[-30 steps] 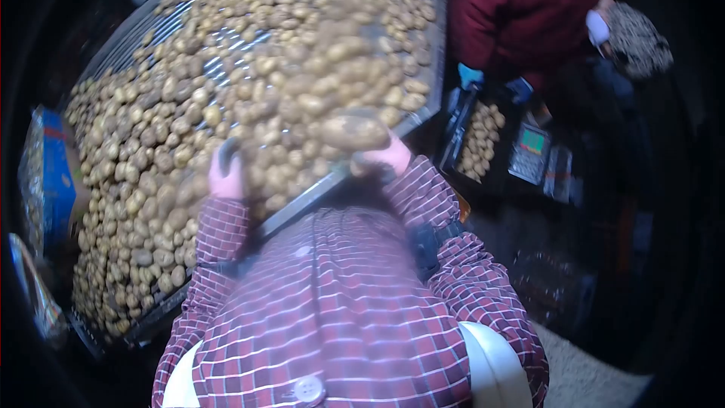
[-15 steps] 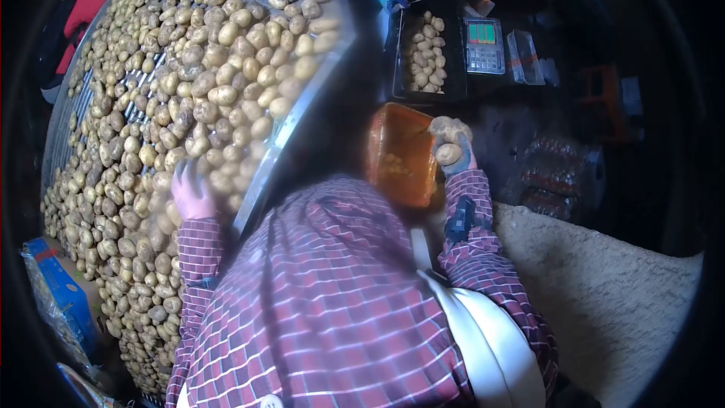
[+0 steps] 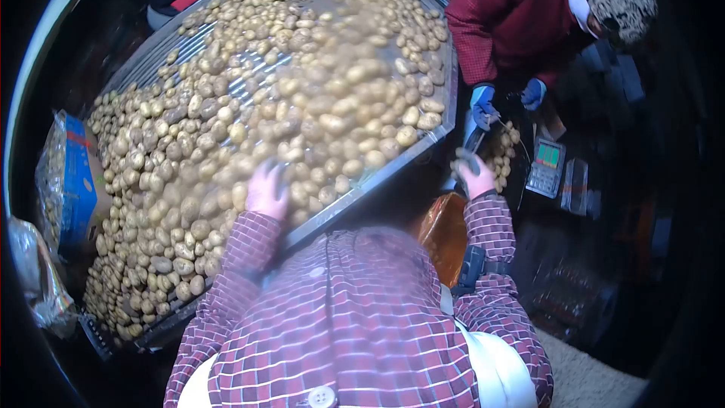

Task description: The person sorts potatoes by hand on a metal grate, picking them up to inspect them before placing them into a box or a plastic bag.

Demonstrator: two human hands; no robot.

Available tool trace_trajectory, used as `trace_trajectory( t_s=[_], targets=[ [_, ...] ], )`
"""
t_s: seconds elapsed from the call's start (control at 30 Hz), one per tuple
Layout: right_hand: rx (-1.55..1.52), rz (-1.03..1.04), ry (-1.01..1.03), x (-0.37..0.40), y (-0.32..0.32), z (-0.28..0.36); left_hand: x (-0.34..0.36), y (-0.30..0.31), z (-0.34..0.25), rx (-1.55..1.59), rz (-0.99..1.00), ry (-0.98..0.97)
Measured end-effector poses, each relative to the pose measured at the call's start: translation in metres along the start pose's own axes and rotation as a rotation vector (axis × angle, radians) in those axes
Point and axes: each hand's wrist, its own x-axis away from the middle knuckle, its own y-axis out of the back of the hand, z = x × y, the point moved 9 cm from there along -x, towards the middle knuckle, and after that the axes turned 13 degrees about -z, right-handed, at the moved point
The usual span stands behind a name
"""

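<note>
Many potatoes cover a metal-edged sorting table. My left hand rests over the potatoes near the table's front edge, fingers stretched out and slightly blurred, with nothing gripped. Past the table's right corner is my right hand, its fingers curled around a potato that shows in part. It is beside a dark tray of potatoes. Below it stands an orange crate, partly hidden by my sleeve.
A co-worker in a dark red jacket leans over the tray with blue gloves. A scale with a green display and a clear container lie to the right. A blue carton stands at the left.
The view has swung, bringing the co-worker into sight. My right hand has gone from beside the orange crate toward the dark tray. My left hand stays over the potatoes.
</note>
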Motion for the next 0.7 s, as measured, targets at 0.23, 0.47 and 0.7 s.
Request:
trace_trajectory(
  t_s=[0.23,0.47,0.7],
  targets=[
    [-0.202,0.453,1.098,0.139,-0.104,0.368,0.0,0.007,-0.003,-0.031,-0.027,0.033],
    [-0.379,0.675,1.203,0.123,-0.128,0.436,0.0,0.002,0.004,-0.001,0.01,0.141],
    [0.682,0.556,1.248,0.03,-0.3,0.149,0.015,0.017,-0.012,-0.154,0.0,0.231]
  ],
)
